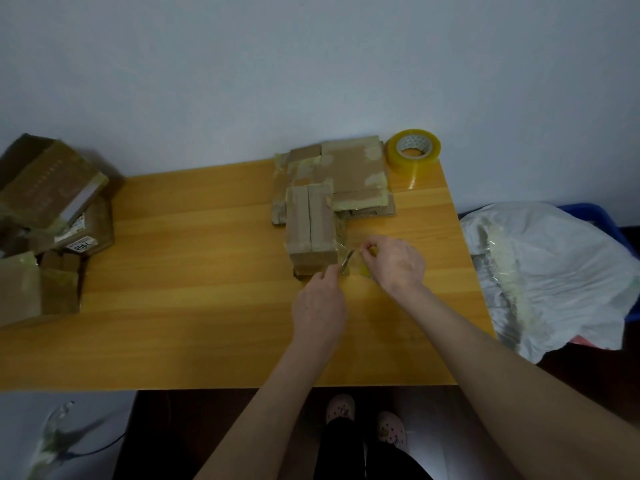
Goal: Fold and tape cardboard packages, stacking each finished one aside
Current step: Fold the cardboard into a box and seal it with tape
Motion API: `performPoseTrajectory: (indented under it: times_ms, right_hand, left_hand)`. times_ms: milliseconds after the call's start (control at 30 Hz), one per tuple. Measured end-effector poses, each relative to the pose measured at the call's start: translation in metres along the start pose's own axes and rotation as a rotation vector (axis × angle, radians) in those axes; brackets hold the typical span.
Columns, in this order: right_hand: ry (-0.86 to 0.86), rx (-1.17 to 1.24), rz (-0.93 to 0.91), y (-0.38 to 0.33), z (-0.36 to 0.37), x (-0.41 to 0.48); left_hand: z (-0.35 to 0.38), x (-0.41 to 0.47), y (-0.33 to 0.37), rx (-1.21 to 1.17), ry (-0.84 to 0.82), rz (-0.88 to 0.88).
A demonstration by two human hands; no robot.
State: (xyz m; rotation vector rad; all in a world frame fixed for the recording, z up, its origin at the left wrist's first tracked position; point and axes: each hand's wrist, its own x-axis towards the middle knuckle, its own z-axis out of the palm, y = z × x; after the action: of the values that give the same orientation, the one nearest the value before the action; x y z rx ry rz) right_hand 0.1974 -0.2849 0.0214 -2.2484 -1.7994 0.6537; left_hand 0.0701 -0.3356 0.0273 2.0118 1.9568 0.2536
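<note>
Pale wall backs the wooden bench. At frame centre I see the cardboard package; my left hand and right hand each pinch a clear tape strip at its lower right corner. Upper right sits the tape roll.

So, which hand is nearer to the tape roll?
Right. The right hand is in front of the tape roll, slightly left of it; the left hand is further left and closer to the person.
</note>
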Motion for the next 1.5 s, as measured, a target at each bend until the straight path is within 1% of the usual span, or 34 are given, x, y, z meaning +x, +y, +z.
performPoseTrajectory:
  times_ms: [167,367,633,967,1067,1233,1400,1500]
  right_hand:
    - [0.035,-0.059,-0.032,-0.005,0.003,-0.001]
    - [0.061,-0.084,-0.042,-0.006,0.008,-0.003]
    - [0.032,-0.05,0.054,0.001,0.004,0.003]
    - [0.066,-0.084,-0.015,-0.009,0.005,0.001]
    - [0.078,-0.098,-0.012,-0.009,0.006,0.001]
    - [0.076,-0.086,0.015,-0.006,0.001,0.005]
    - [0.084,-0.08,-0.012,-0.011,0.003,0.001]
    - [0.095,-0.068,-0.027,-0.014,0.001,0.002]
  left_hand:
    - [-0.003,0.007,0.006,0.02,-0.042,-0.028]
    - [-0.007,0.014,0.009,0.06,-0.066,-0.012]
    - [-0.015,0.003,0.0,-0.007,-0.006,0.014]
    - [-0.014,0.018,0.009,0.087,-0.073,0.006]
    - [-0.016,0.023,0.006,0.083,-0.07,-0.003]
    - [-0.018,0.012,-0.003,0.046,-0.012,0.019]
    - [-0.011,0.021,-0.002,0.113,-0.034,0.037]
    - [-0.007,0.023,-0.007,0.117,-0.066,0.011]
